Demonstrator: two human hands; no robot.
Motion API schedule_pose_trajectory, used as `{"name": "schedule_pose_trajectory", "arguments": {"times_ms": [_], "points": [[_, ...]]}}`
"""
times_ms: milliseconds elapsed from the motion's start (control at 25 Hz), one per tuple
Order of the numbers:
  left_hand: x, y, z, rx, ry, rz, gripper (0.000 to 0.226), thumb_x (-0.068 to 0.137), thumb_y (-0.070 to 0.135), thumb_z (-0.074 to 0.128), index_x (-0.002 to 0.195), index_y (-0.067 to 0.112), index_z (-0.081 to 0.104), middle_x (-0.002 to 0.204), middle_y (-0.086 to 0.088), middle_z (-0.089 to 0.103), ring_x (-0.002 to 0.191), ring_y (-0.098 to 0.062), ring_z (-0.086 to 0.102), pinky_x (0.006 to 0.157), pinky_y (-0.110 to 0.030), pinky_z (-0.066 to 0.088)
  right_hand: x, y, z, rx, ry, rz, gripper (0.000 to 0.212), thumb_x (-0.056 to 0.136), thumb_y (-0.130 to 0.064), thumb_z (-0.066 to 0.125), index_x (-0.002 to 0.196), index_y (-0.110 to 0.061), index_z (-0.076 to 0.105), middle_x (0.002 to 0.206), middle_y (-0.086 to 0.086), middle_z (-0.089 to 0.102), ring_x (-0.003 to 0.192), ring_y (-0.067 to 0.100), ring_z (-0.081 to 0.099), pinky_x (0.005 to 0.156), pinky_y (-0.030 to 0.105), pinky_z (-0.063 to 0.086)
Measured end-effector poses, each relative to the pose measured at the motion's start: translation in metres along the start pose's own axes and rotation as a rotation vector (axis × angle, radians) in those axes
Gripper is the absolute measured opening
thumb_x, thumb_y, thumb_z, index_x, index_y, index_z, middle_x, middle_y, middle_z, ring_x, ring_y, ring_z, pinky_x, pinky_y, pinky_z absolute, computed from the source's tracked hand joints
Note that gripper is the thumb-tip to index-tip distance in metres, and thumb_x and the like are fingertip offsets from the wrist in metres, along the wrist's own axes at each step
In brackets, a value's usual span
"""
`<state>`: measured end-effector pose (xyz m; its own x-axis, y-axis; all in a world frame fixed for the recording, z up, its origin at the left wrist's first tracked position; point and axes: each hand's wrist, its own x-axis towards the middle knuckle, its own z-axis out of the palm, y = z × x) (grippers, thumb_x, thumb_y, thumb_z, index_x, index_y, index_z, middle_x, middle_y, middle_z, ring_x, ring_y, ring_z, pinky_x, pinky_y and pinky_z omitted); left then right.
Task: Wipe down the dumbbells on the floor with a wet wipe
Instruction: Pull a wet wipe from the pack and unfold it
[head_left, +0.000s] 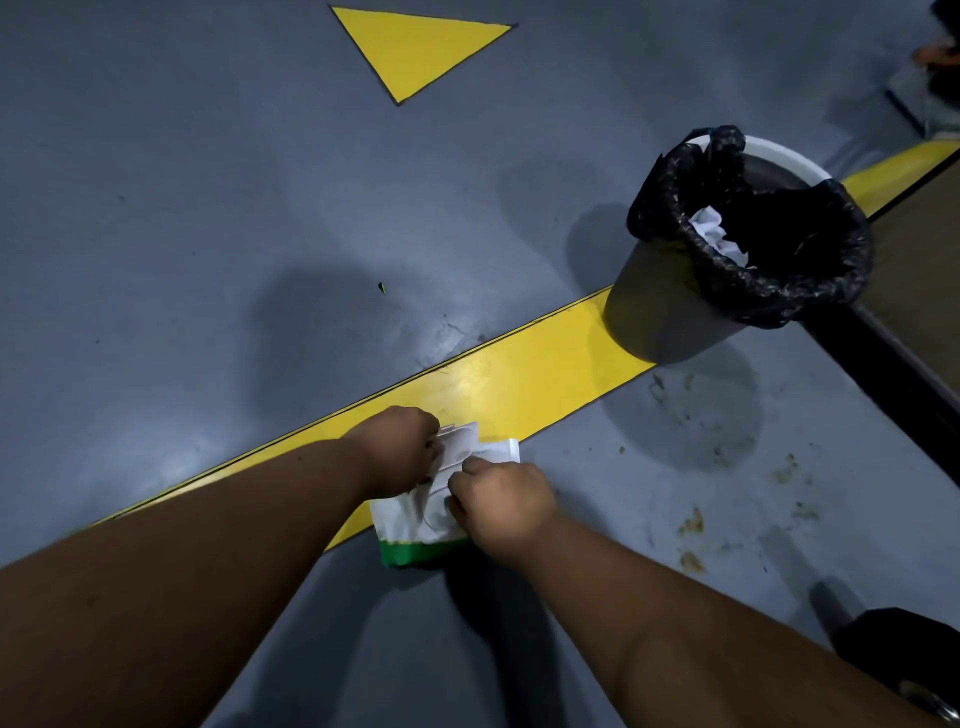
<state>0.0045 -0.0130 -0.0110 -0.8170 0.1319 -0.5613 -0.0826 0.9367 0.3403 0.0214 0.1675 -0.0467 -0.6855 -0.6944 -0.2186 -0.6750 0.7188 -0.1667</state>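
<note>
While both arms reached down to the grey painted floor (208, 208), the white soft pack of wet wipes with a green bottom edge (415, 540) lay flat there, partly across the wide yellow floor stripe (519, 384). The left hand (397, 449) had its grip curled around the raised white lid flap (460, 441) at the top of the pack, knuckles up. The right hand (501, 506) sat just beside it, fingers curled and pinching the white wipe material at the pack's opening, so both hands were closed on something and touching the pack.

As for the dumbbells, only 1 dark black dumbbell end (904, 660) showed, down in the lower right corner on the floor, well apart from the hands and partly cut off by the frame edge.

Further along the stripe stood a grey round bin (660, 306) lined with a black plastic bag (810, 296), with crumpled white paper (714, 234) inside. A yellow triangle marking (415, 47) was painted on the floor at the far side, and some brownish stains (691, 522) spotted the floor near the right arm.
</note>
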Motion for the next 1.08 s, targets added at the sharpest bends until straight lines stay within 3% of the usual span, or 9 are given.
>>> {"name": "schedule_pose_trajectory", "arguments": {"times_ms": [160, 440, 600, 720, 800, 880, 960, 1000, 1080], "points": [[0.001, -0.002, 0.013, -0.089, -0.027, -0.107, 0.027, 0.101, 0.019, 0.049, 0.074, 0.018, 0.044, 0.074, 0.001, 0.048, 0.077, -0.027, 0.052, 0.067, -0.030, 0.037, 0.002, -0.007, -0.005, -0.038, -0.283, 0.125, 0.017, 0.103, -0.018, 0.058, 0.104, -0.012, 0.073, 0.111, 0.009, 0.071, 0.101, 0.034, 0.070, 0.071, 0.032, 0.039], [0.000, -0.005, 0.016, -0.094, -0.062, -0.105, 0.032, 0.103, 0.022, 0.049, 0.072, 0.016, 0.042, 0.074, -0.002, 0.048, 0.068, -0.020, 0.046, 0.056, -0.032, 0.030, 0.001, -0.024, -0.003, 0.197, -0.383, 0.213, 0.023, 0.105, -0.009, 0.049, 0.083, -0.014, 0.055, 0.108, 0.012, 0.068, 0.112, 0.033, 0.064, 0.081, 0.033, 0.040], [0.000, -0.004, 0.017, -0.065, -0.087, -0.079, 0.033, 0.103, 0.026, 0.049, 0.073, 0.017, 0.041, 0.075, 0.000, 0.047, 0.073, -0.023, 0.046, 0.058, -0.033, 0.030, 0.018, -0.031, 0.005, 0.232, -0.284, 0.269, 0.039, 0.095, -0.006, 0.047, 0.069, -0.026, 0.027, 0.070, -0.005, 0.029, 0.074, 0.019, 0.044, 0.065, 0.031, 0.032], [0.000, -0.003, 0.021, -0.035, -0.099, -0.084, 0.030, 0.101, 0.019, 0.053, 0.074, 0.021, 0.039, 0.078, 0.004, 0.045, 0.081, -0.023, 0.048, 0.065, -0.030, 0.032, 0.023, -0.039, -0.006, 0.125, -0.373, 0.147, 0.017, 0.067, -0.008, 0.026, 0.064, -0.025, 0.027, 0.066, -0.005, 0.027, 0.063, 0.017, 0.032, 0.056, 0.027, 0.024], [0.000, -0.004, 0.025, -0.041, -0.103, -0.083, 0.026, 0.101, 0.018, 0.053, 0.077, 0.019, 0.043, 0.085, -0.002, 0.053, 0.084, -0.025, 0.050, 0.066, -0.030, 0.034, 0.023, -0.040, 0.004, 0.213, -0.394, 0.145, 0.044, 0.077, 0.007, 0.052, 0.059, -0.022, 0.023, 0.061, -0.005, 0.023, 0.073, 0.022, 0.045, 0.063, 0.031, 0.039], [-0.001, -0.007, 0.027, -0.083, -0.102, -0.079, 0.015, 0.102, 0.022, 0.054, 0.090, 0.013, 0.057, 0.099, -0.010, 0.062, 0.086, -0.028, 0.055, 0.067, -0.031, 0.036, 0.015, -0.041, 0.008, 0.259, -0.273, 0.199, 0.067, 0.061, 0.000, 0.094, 0.050, -0.020, 0.031, 0.050, -0.006, 0.030, 0.054, 0.021, 0.053, 0.049, 0.035, 0.044], [-0.004, -0.009, 0.027, -0.124, -0.099, -0.074, 0.022, 0.103, 0.028, 0.055, 0.110, 0.009, 0.065, 0.109, -0.012, 0.067, 0.088, -0.026, 0.058, 0.069, -0.030, 0.038, 0.012, -0.048, 0.002, 0.182, -0.236, 0.188, 0.014, 0.084, -0.009, 0.083, 0.084, -0.006, 0.069, 0.080, 0.011, 0.070, 0.079, 0.030, 0.072, 0.058, 0.040, 0.046], [-0.005, -0.009, 0.027, -0.136, -0.099, -0.070, 0.026, 0.103, 0.031, 0.056, 0.116, 0.010, 0.066, 0.112, -0.011, 0.068, 0.088, -0.025, 0.057, 0.071, -0.029, 0.039, 0.013, -0.046, 0.007, 0.167, -0.301, 0.218, 0.017, 0.101, -0.011, 0.063, 0.115, -0.003, 0.067, 0.111, 0.016, 0.072, 0.105, 0.035, 0.070, 0.072, 0.042, 0.048], [-0.006, -0.010, 0.026, -0.135, -0.098, -0.056, 0.030, 0.104, 0.034, 0.055, 0.121, 0.011, 0.065, 0.115, -0.010, 0.068, 0.088, -0.022, 0.056, 0.073, -0.028, 0.040, 0.008, -0.042, 0.008, 0.230, -0.406, 0.268, 0.031, 0.110, -0.015, 0.044, 0.137, -0.003, 0.053, 0.132, 0.017, 0.064, 0.124, 0.037, 0.062, 0.090, 0.043, 0.050]]}}
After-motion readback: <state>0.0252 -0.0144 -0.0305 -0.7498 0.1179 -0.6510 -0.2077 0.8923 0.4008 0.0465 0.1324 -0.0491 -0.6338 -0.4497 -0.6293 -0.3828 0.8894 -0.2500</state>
